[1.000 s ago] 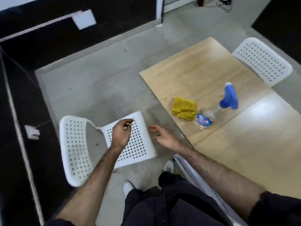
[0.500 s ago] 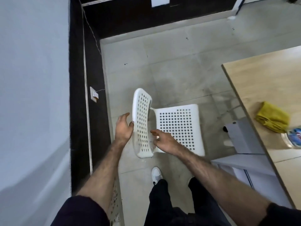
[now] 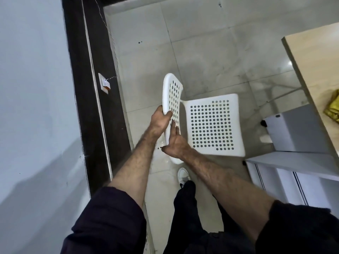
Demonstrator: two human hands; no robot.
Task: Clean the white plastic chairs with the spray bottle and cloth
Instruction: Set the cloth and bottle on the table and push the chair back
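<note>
White plastic chair stands on the grey tiled floor, between the dark wall base and the wooden table. Left hand grips the backrest's outer edge, thumb hooked over the perforated face. Right hand lies flat against the backrest, fingers straight. Yellow cloth rests on the table, well apart from the chair

1 chair centre, 2 hands: left, right. 1 table and 1 cloth at right edge, 1 shoe.
</note>
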